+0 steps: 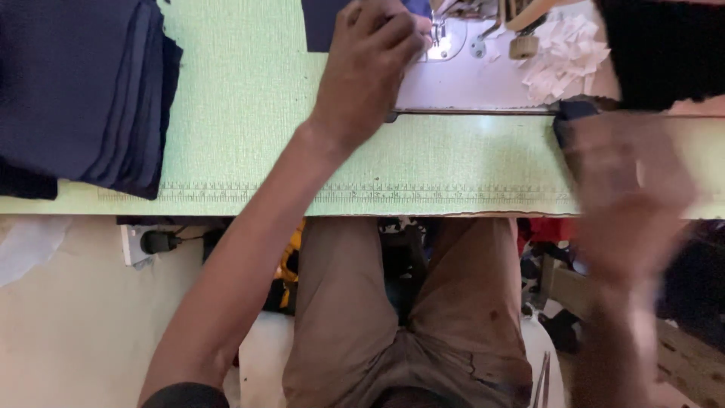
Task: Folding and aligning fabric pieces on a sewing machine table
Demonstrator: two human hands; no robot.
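My left hand (368, 64) rests on the pale metal bed of a sewing machine (468, 79), fingers curled beside the needle area and pressing a dark navy fabric piece (325, 23). My right hand (630, 196) is a motion blur over the right side of the green table (249, 113); whether it holds anything cannot be made out. A heap of small white fabric labels (566, 57) lies on the machine bed at right.
A tall stack of folded navy fabric (79, 91) sits at the table's left. Black cloth (664, 45) lies at the top right. A printed ruler strip (340, 195) runs along the table's front edge. Below are my brown trousers (408, 317) and a wall socket (147, 242).
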